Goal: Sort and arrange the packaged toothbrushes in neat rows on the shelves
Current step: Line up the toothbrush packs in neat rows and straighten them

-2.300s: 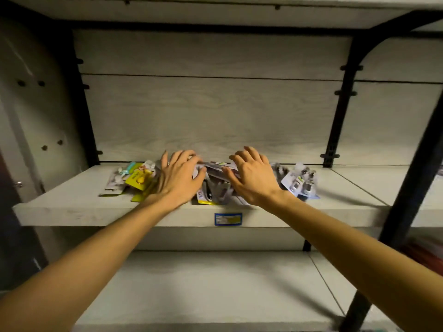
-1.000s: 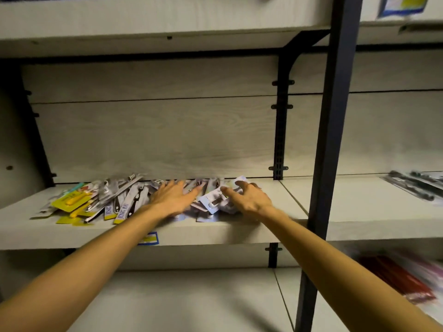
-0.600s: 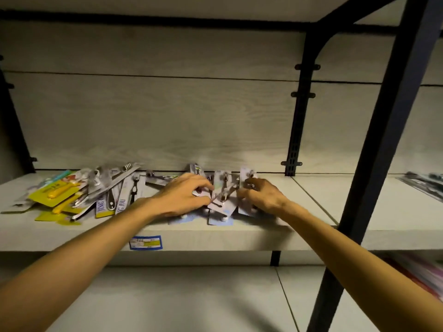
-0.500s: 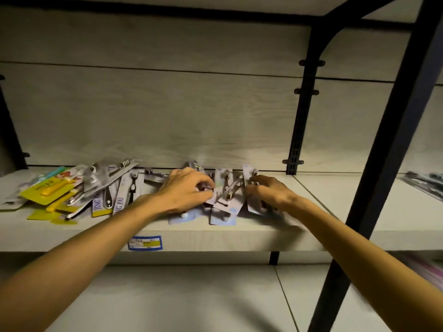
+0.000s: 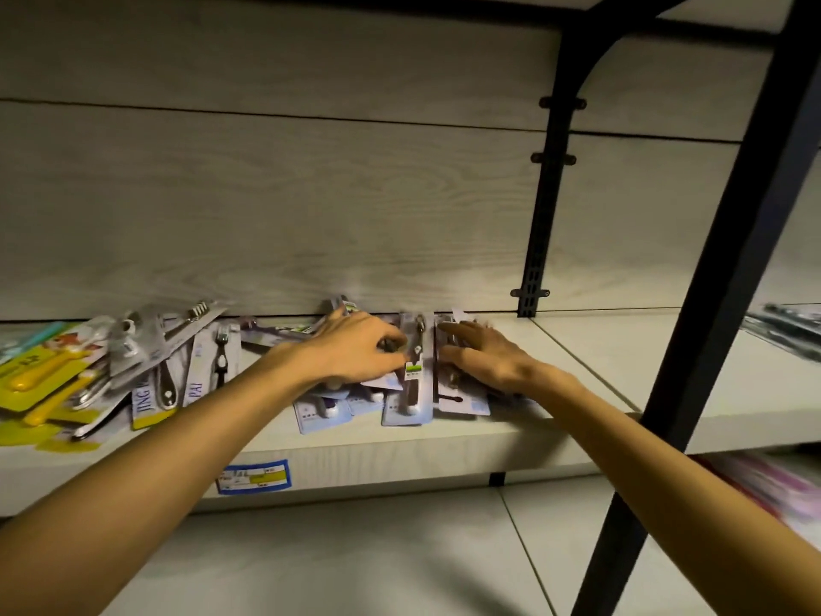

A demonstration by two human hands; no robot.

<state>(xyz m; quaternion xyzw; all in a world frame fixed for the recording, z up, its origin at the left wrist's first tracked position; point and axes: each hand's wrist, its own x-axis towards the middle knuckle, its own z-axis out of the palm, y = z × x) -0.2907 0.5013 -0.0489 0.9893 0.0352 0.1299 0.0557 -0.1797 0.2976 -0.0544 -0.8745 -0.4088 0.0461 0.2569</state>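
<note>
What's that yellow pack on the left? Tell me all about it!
The yellow pack lies flat at the left end of the shelf, partly cut off by the picture's edge. It looks like a yellow card with a clear plastic cover, a yellow handle inside and a small orange picture near its top. It sits on a jumbled pile, with grey packs overlapping its right side. Neither hand touches it.

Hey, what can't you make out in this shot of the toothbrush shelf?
Head view only:
- Packs under the left hand: covered by it.
- Packs under the right hand: fingers blurred, grip unclear.
- Price label: print too small.
- Items at the right edge: cut off, blurred.
</note>
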